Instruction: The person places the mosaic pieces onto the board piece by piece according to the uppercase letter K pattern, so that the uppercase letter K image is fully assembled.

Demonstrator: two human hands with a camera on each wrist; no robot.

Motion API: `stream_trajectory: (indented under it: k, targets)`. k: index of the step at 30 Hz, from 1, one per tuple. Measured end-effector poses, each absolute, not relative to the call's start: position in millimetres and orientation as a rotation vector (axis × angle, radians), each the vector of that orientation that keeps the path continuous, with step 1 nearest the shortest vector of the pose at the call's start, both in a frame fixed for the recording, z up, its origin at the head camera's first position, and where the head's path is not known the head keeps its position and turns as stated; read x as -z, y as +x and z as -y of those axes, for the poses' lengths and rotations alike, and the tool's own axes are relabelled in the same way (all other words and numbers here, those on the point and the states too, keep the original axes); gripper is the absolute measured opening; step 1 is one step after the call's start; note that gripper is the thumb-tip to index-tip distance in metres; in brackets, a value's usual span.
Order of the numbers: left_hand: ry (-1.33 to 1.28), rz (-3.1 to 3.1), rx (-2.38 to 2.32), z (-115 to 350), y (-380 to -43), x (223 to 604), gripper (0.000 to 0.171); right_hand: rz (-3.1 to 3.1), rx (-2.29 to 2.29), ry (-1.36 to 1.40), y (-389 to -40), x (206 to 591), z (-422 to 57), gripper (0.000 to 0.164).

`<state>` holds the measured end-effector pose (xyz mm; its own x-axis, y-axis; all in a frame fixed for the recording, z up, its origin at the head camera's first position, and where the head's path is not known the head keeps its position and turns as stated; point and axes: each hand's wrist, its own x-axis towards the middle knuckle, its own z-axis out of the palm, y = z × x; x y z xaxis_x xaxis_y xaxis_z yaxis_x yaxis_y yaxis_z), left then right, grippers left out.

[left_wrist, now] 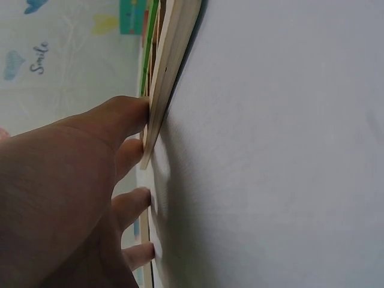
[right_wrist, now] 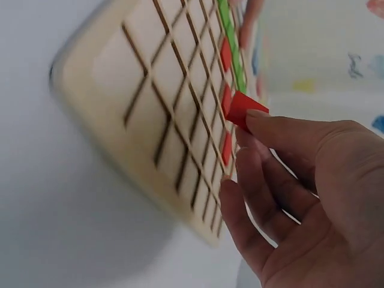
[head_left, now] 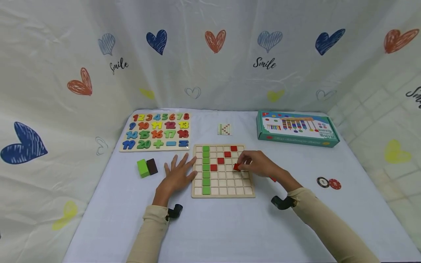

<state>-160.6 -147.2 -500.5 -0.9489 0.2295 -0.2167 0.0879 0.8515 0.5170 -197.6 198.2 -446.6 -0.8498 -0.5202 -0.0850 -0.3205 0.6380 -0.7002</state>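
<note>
A wooden grid board (head_left: 223, 196) lies flat on the table, with a column of green tiles (head_left: 206, 174) near its left side and a diagonal of red tiles (head_left: 220, 160) rising to the upper right. My right hand (head_left: 258, 164) pinches a red square tile (right_wrist: 245, 109) between thumb and fingers over the board's right half. My left hand (head_left: 178, 176) rests with spread fingers at the board's left edge, its thumb touching the frame in the left wrist view. Another red piece (head_left: 273, 179) shows partly beneath the right forearm.
Left of the board stand a green block (head_left: 143, 168) and a dark brown block (head_left: 152, 166). Behind them lies a number puzzle board (head_left: 154, 149). A small pattern card (head_left: 225, 129) and a teal box (head_left: 297, 140) are at the back. Two round chips (head_left: 334, 184) lie at right.
</note>
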Motion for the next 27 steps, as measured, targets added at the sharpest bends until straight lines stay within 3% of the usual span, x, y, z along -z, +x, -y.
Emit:
stream_trajectory:
  k: [9,21,27]
  targets:
    - [0.257,-2.769,-0.749,148.7,-163.6,503.4,0.067,-2.584,1.058,-0.713,-198.2,474.6,-150.9,0.011]
    - [0.26,-2.767,-0.767,149.1,-162.7,502.6,0.068,-2.637,1.041,-0.732,-191.6,486.3,-144.8,0.009]
    - [0.255,-2.765,-0.766,149.0,-162.7,502.7,0.068,-2.619,1.027,-0.776,-189.5,486.0,-149.0,0.018]
